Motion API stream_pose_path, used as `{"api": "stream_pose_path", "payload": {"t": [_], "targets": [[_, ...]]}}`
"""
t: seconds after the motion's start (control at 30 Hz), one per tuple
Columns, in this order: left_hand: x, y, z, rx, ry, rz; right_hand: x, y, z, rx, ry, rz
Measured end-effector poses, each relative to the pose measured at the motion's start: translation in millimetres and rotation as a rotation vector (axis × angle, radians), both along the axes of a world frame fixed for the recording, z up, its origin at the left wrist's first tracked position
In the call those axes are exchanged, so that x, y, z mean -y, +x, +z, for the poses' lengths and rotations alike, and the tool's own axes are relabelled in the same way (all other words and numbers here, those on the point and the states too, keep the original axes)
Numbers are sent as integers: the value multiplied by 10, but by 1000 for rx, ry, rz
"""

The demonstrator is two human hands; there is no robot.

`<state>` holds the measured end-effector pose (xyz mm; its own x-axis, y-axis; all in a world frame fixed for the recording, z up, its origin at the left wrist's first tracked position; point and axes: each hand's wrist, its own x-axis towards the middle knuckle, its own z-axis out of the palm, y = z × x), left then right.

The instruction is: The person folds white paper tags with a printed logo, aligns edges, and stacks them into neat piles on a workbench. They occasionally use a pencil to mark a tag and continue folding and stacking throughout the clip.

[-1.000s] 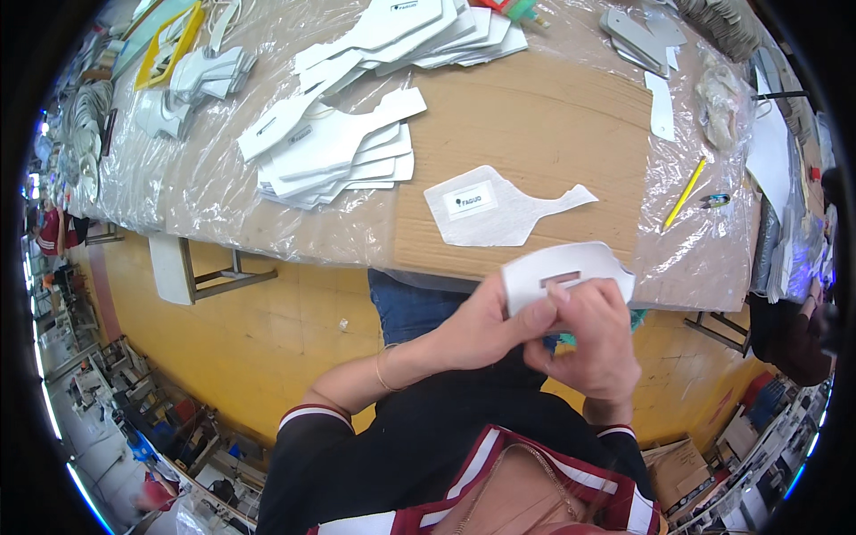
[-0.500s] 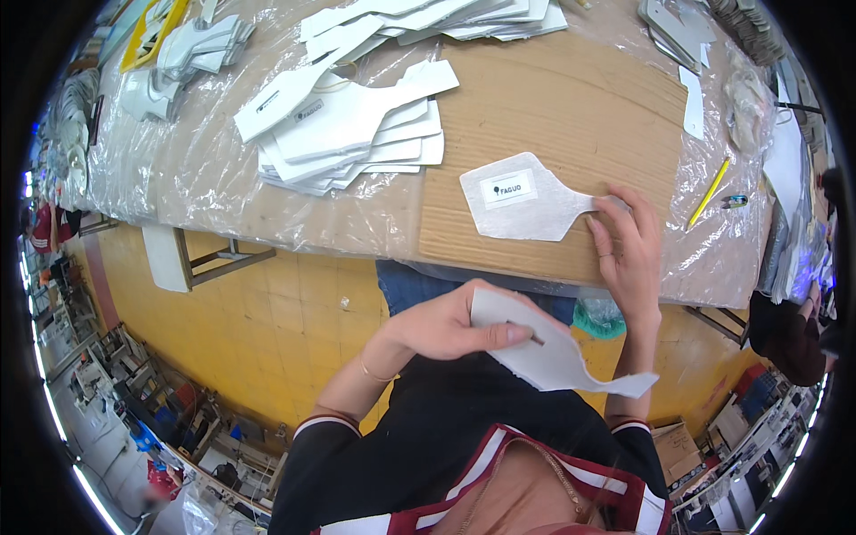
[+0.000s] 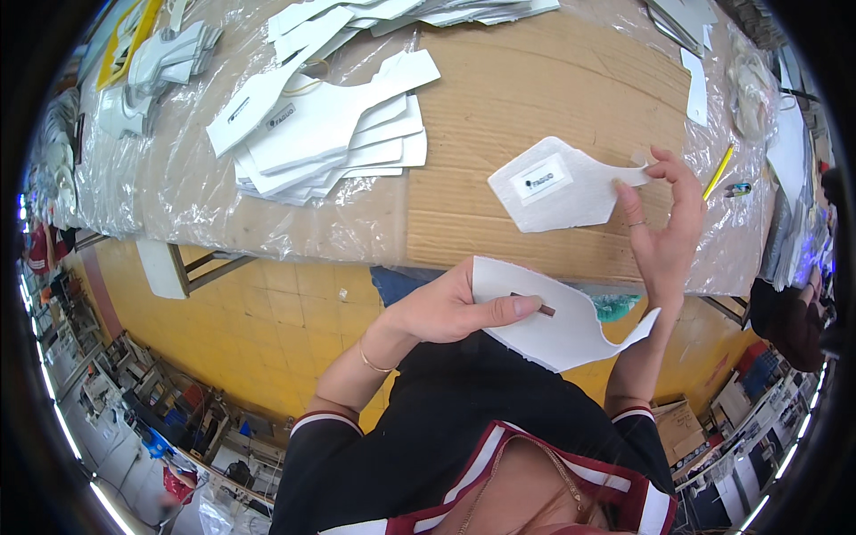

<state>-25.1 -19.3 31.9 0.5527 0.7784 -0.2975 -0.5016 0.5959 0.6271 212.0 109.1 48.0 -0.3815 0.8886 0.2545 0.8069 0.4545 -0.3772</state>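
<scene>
My left hand (image 3: pixel 441 308) is closed on a curled white cut piece (image 3: pixel 571 325), held in front of my body below the table edge. The thumb lies over a small dark brown strip (image 3: pixel 546 309) on that piece. My right hand (image 3: pixel 667 218) pinches the narrow tail of a second white cut piece (image 3: pixel 584 196), thumb on the near side and fingertips on the far side. This piece has a broad angular body with a rectangular printed label (image 3: pixel 542 181). It is over the brown corrugated cardboard sheet (image 3: pixel 464 223); whether its body touches the cardboard I cannot tell.
A stack of similar white pieces (image 3: pixel 321 138) lies left of the cardboard, with another pile (image 3: pixel 401 11) behind it. More pieces (image 3: pixel 169 61) lie near a yellow tray (image 3: pixel 120 45) at the far left. A yellow pen (image 3: pixel 718 172) is at right, beside a plastic bag (image 3: pixel 749 89).
My right hand has moved to the right, drawing the labelled piece along by its tail and turning it. My left hand and its piece have risen slightly, showing more of the dark strip.
</scene>
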Motion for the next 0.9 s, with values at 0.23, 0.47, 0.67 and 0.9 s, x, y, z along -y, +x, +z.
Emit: {"api": "stream_pose_path", "payload": {"t": [0.23,0.47,0.67,0.9], "targets": [[-239,298,-85,-21,11,70,-143,39,-105,-319,-291,-54],[-228,261,-115,-507,324,-23,-310,30,-10,-1,-175,216],[-236,-126,49,-663,246,-304,-404,78,236,166,-440,423],[-372,-282,126,-701,166,-464,-422,466,317,57,-594,111]]}}
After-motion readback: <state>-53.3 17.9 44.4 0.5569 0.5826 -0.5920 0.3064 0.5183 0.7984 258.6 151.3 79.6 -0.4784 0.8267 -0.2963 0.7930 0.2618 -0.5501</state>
